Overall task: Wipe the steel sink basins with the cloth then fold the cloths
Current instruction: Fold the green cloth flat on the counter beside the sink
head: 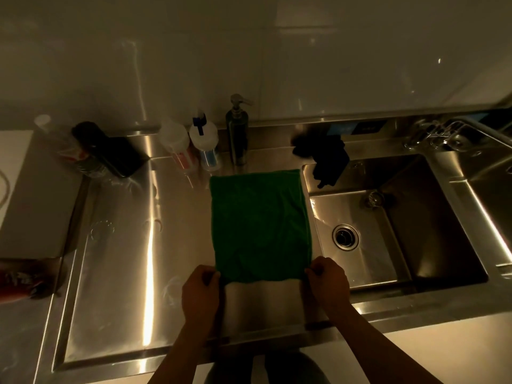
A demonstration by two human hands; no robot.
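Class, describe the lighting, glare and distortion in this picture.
Head view: dim, warm light; glare streaks on the steel counter and beside the basin; the wide-angle lens bows straight edges; the back bottles look soft; the green cloth reads clearly.

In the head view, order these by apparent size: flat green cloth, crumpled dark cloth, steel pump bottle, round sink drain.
Largest to smallest:
flat green cloth
crumpled dark cloth
steel pump bottle, not far behind
round sink drain

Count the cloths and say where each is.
2. The green cloth lies flat on the counter, near corners pinched by the left hand and right hand. The dark cloth drapes the basin rim, back left. Others may be hidden.
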